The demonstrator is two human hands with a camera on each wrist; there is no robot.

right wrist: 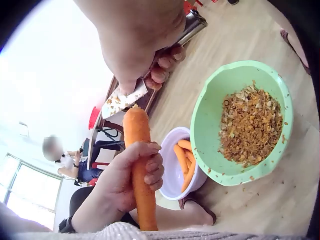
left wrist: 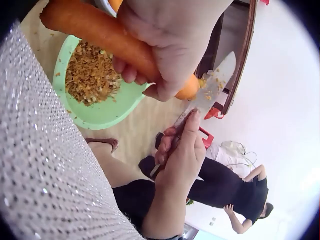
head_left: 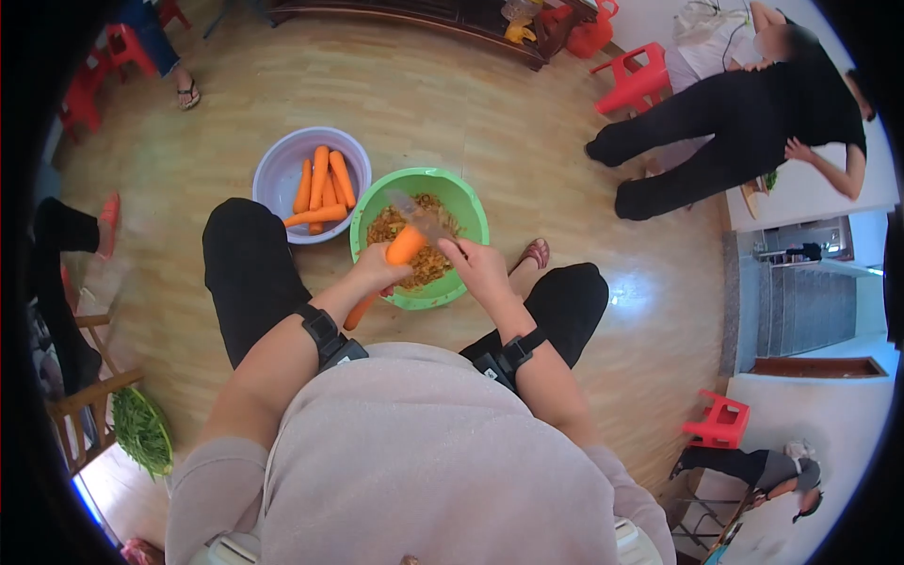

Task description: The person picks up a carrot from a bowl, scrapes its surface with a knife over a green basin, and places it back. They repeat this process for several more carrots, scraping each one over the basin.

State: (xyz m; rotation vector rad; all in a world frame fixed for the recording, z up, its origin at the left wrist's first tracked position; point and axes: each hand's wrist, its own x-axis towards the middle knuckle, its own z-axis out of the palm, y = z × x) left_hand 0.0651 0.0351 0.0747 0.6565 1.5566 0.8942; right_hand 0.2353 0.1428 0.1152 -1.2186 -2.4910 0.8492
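My left hand grips a long carrot around its middle, over the near left part of a green basin. In the right wrist view the carrot points its blunt end at the blade. A knife with orange bits stuck to its blade is held in my right hand, thumb along the blade's base. In the left wrist view the blade lies right by the carrot's end. Orange and pale shavings cover the basin's bottom.
A lavender basin holding several carrots stands on the floor against the green one, beyond my left knee. People are at the right and left edges. Red stools and a dark wooden table stand farther off.
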